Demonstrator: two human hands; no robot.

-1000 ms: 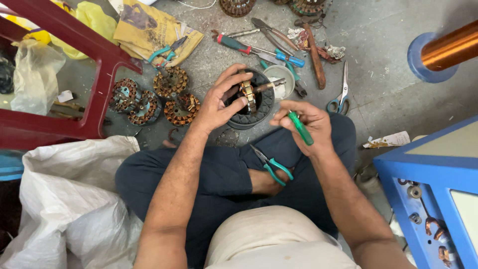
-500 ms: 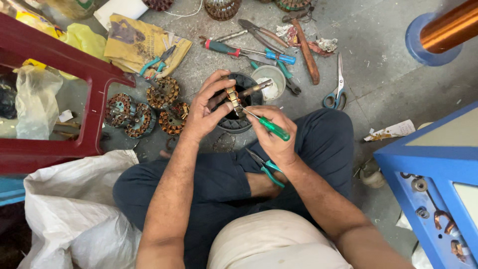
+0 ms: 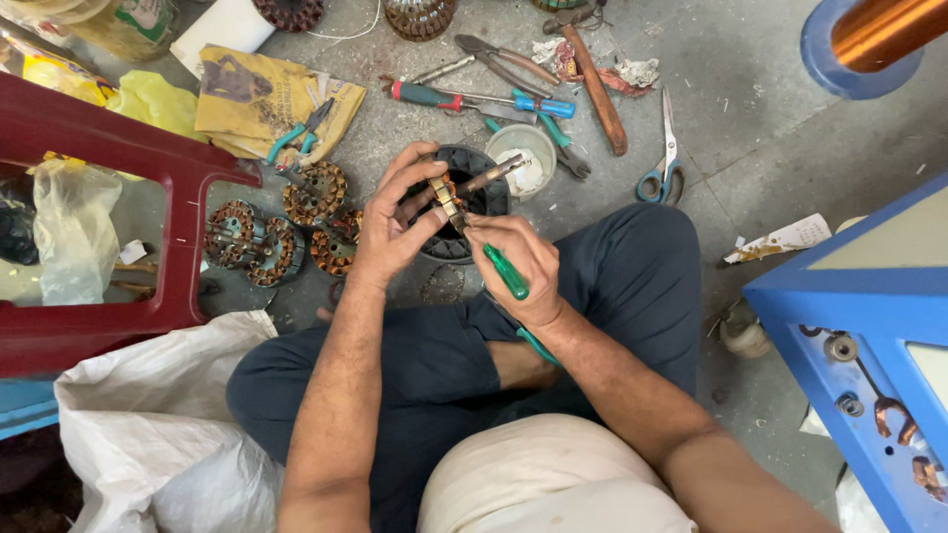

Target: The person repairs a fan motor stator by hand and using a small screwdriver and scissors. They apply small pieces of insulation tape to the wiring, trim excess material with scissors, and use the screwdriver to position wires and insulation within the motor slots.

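Observation:
I sit cross-legged on the floor. My left hand (image 3: pixel 393 229) grips a small motor part with a shaft and copper winding (image 3: pixel 449 195), held over a black round motor housing (image 3: pixel 464 212) on the floor. In my right hand (image 3: pixel 523 265) is a green-handled screwdriver (image 3: pixel 506 272), its tip touching the part. Green-handled pliers (image 3: pixel 535 345) lie on my lap, partly hidden by my right wrist.
Several copper-wound stators (image 3: pixel 286 232) lie at the left by a dark red plastic stool (image 3: pixel 118 237). Screwdrivers, pliers, scissors (image 3: pixel 664 163) and a white cup (image 3: pixel 525 158) lie ahead. A white sack (image 3: pixel 158 424) is at lower left, a blue machine (image 3: pixel 869 336) at right.
My right hand has moved left with the screwdriver until its tip meets the part in my left hand. The view has shifted slightly.

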